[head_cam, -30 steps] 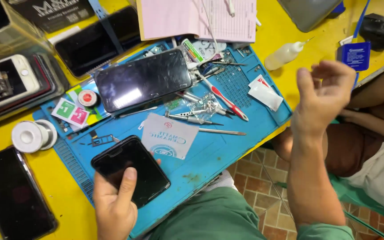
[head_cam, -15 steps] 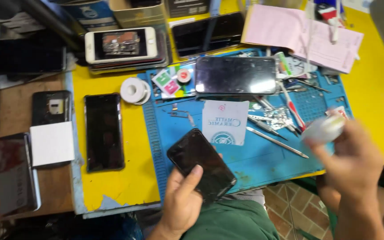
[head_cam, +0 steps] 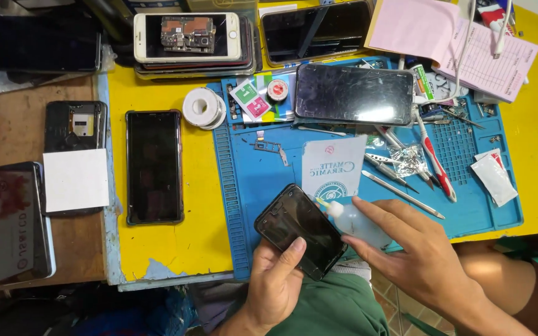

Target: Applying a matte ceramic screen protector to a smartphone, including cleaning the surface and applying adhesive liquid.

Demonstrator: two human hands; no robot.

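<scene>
My left hand (head_cam: 278, 277) holds a black phone (head_cam: 299, 229) by its near end, tilted over the front edge of the blue work mat (head_cam: 250, 186), thumb lying on the glass. My right hand (head_cam: 415, 249) grips a small clear squeeze bottle (head_cam: 355, 221) with a white nozzle. The nozzle tip points left and sits at the phone's right edge. A white screen-protector packet (head_cam: 334, 163) lies on the mat just behind the phone.
On the mat lie a dark tablet-size screen (head_cam: 353, 94), tweezers (head_cam: 400, 194), a red-and-white brush (head_cam: 434, 162), wipe sachets (head_cam: 493, 177) and a solder reel (head_cam: 202, 107). Several phones lie to the left, one black (head_cam: 154, 165) on the yellow table. Pink papers (head_cam: 449, 37) sit at the back right.
My right hand has come in from the right with the squeeze bottle and brought its nozzle to the phone. My left hand keeps the phone; the view shifted left.
</scene>
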